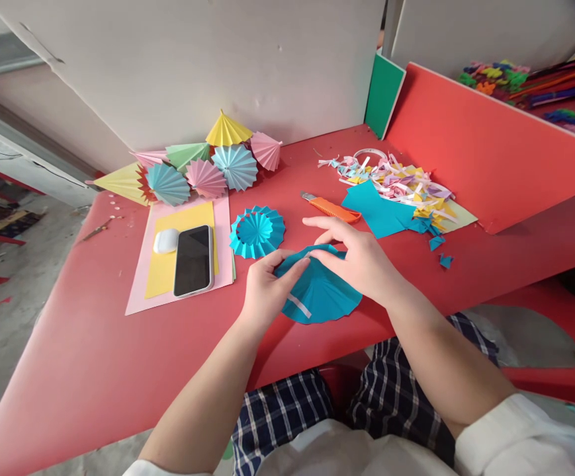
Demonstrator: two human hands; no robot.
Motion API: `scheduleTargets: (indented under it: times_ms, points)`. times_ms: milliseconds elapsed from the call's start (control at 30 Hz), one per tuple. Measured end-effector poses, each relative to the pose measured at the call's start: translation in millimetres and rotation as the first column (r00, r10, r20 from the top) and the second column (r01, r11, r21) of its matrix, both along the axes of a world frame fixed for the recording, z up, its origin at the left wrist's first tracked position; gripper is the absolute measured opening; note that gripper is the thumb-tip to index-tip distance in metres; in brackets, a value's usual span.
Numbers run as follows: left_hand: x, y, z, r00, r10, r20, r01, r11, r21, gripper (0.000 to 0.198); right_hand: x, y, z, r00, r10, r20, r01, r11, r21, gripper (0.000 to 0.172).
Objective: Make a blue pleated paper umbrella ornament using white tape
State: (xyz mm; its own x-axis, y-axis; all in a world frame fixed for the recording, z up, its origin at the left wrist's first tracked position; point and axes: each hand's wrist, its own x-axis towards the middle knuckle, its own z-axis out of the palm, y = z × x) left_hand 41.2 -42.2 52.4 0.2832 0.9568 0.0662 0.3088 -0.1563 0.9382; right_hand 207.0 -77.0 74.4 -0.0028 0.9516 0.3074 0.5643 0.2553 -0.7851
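A round blue sheet of creased paper (324, 297) is held between my two hands near the table's front edge, with a small white strip (298, 305) on its lower left. My left hand (270, 284) pinches its upper left edge between thumb and fingers. At the top edge, my right hand (354, 254) pinches the paper with its thumb and a finger, while other fingers stretch out above. Just beyond my left hand lies a pleated blue paper rosette (257, 231). An orange box cutter (329, 207) rests past my right hand, its blade end pointing left.
Folded paper umbrellas (235, 166) cluster at the back left. A phone (192, 261) and white earbud case (166, 241) lie on yellow and pink sheets (141, 291). Paper scraps (396, 175) and a blue sheet (379, 208) lie right, before a red board (490, 145).
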Motion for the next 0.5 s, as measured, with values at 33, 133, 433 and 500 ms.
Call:
scheduleTargets:
  times_ms: [33,133,433,500]
  points:
    - [0,0,0.3,1.0,0.007,-0.003,-0.007,1.0,0.0,0.017,0,0,0.1,1.0,-0.005,-0.005,0.005,1.0,0.008,0.044]
    - [1,0,1.3,0.999,0.03,-0.016,-0.03,0.999,0.03,0.017,-1,0,0.7,1.0,-0.005,-0.006,0.005,1.0,0.027,0.043]
    - [0,-2,-1.0,0.995,0.059,-0.081,-0.044,0.984,0.173,0.012,-9,-2,0.0,0.994,0.031,0.102,-0.038,0.997,0.07,0.044]
    - [-1,-2,-1.6,0.994,0.061,-0.091,-0.043,0.98,0.192,0.011,-9,-2,-0.9,0.993,0.036,0.115,-0.045,0.996,0.078,0.045]
